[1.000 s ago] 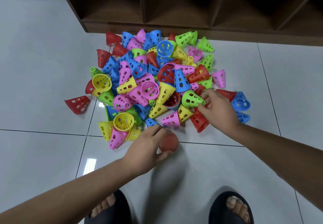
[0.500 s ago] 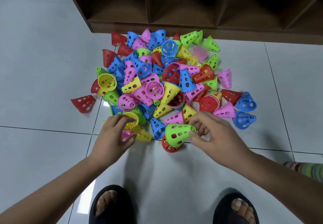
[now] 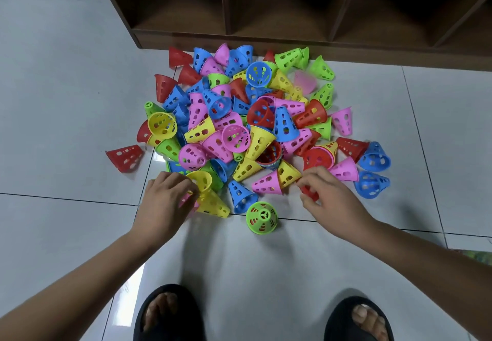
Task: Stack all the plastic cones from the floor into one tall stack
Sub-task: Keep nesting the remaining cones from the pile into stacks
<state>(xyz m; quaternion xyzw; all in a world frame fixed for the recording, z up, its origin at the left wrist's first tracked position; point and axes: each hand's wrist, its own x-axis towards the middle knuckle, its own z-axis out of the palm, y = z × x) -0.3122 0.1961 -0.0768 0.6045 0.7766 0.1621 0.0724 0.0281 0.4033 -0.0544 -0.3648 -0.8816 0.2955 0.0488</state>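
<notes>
The pile [image 3: 253, 127] of cones lies on the floor [image 3: 53, 101]. Its far side stops just short of the shelf [image 3: 266, 39] base, and its near edge runs along a grout line. Bare tile lies open to the left, to the right and toward the sandals [image 3: 170, 311]. A green cone [image 3: 262, 217] stands upright on that near tile between the two hands, apart from the pile (red shows through its holes). A lone cone [image 3: 125, 157], red, lies apart on the left.

The left hand [image 3: 165, 202] is at the pile's near left corner, fingers [image 3: 183, 180] curled over a yellow cone [image 3: 200, 180]; blur hides whether they grip it. The right hand [image 3: 332, 196] pinches a red cone [image 3: 310, 193] between thumb and fingers at the near right edge.

The cones are thin glossy plastic, tapered to flat tips, their walls pierced by oblong holes, in red, blue, pink, yellow and green. The tiles are pale and shiny; the shelf is dark wood.
</notes>
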